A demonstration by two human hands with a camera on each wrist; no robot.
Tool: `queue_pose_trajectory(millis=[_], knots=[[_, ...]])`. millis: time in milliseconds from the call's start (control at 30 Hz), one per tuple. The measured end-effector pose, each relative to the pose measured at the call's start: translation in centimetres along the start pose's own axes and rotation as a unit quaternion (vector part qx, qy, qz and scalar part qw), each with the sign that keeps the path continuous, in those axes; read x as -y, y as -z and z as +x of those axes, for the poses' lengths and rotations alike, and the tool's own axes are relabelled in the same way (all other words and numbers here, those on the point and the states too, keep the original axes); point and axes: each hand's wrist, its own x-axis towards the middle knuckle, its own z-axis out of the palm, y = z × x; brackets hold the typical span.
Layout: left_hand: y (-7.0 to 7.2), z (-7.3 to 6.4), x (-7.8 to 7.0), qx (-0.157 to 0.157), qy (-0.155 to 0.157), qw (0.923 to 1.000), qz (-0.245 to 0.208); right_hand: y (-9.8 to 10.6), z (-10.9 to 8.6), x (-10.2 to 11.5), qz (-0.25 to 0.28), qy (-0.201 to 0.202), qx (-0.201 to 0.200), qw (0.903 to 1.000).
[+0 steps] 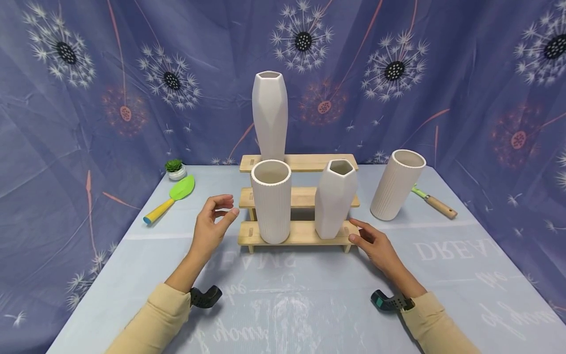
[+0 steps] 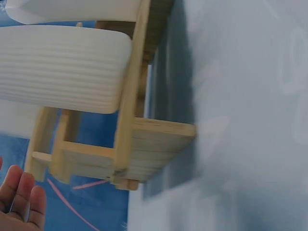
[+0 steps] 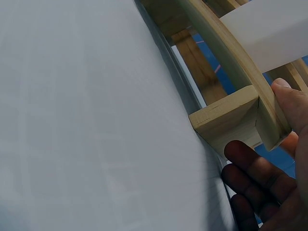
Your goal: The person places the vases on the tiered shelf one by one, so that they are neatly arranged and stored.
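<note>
A three-tier wooden stand (image 1: 305,233) stands mid-table. On its lowest tier are a ribbed white round vase (image 1: 275,211) at the left and a faceted white vase (image 1: 333,201) with a five-sided mouth, tilted a little, at the right. A tall faceted white vase (image 1: 270,113) rises from the top tier, its base hidden behind the ribbed one. My right hand (image 1: 373,245) grips the lowest tier's right end, thumb (image 3: 288,98) on the board and the other fingers around and below it. My left hand (image 1: 213,221), fingers loosely bent, holds nothing and hovers beside the stand's left end.
Another ribbed white vase (image 1: 395,187) stands at the right, before a wooden-handled tool (image 1: 441,205). A green trowel with a yellow handle (image 1: 170,199) and a small potted succulent (image 1: 175,169) lie at the back left. A dandelion-print curtain (image 1: 212,59) encloses the table.
</note>
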Motion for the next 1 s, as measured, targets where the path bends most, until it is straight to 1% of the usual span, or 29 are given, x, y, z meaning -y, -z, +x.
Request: queue_pose_trajectory(millis=[200, 300, 433, 600, 633, 667, 733, 833, 867, 900, 1000], knots=[[0.1, -0.9, 1.7, 0.012, 0.048, 0.9987, 0.012, 0.1, 0.0, 0.0, 0.001, -0.003, 0.001, 1.0], [0.1, -1.2, 2.4, 0.018, 0.065, 0.9974, 0.025, 0.1, 0.0, 0.1, 0.002, -0.004, 0.002, 1.0], [0.0, -1.5, 3.0, 0.034, 0.087, 0.9945, 0.047, 0.0, 0.0, 0.2, 0.0, -0.004, 0.001, 1.0], [-0.1, -1.7, 3.8, 0.055, 0.116, 0.9898, 0.062, 0.0, 0.1, 0.2, 0.001, -0.005, 0.002, 1.0], [-0.1, -1.8, 4.4, 0.058, 0.114, 0.9897, 0.064, 0.0, 0.1, 0.1, 0.001, -0.006, 0.002, 1.0], [-0.1, -1.8, 4.5, 0.061, 0.116, 0.9893, 0.063, 0.0, 0.1, 0.1, 0.001, -0.005, 0.003, 1.0], [0.0, -1.9, 5.7, 0.064, 0.119, 0.9887, 0.065, 0.0, 0.1, 0.1, 0.0, -0.007, 0.004, 1.0], [0.1, -1.9, 7.4, 0.069, 0.132, 0.9866, 0.067, 0.0, 0.1, 0.0, -0.005, -0.004, 0.002, 1.0], [0.0, -2.0, 7.5, 0.071, 0.144, 0.9848, 0.066, 0.0, 0.1, 0.0, -0.007, -0.002, 0.002, 1.0], [0.1, -2.0, 8.1, 0.071, 0.15, 0.9839, 0.066, 0.0, 0.1, 0.0, -0.012, -0.003, 0.0, 0.9999], [-0.1, -2.0, 8.3, 0.077, 0.165, 0.9808, 0.069, 0.0, 0.1, 0.0, -0.017, -0.003, -0.002, 0.9998]])
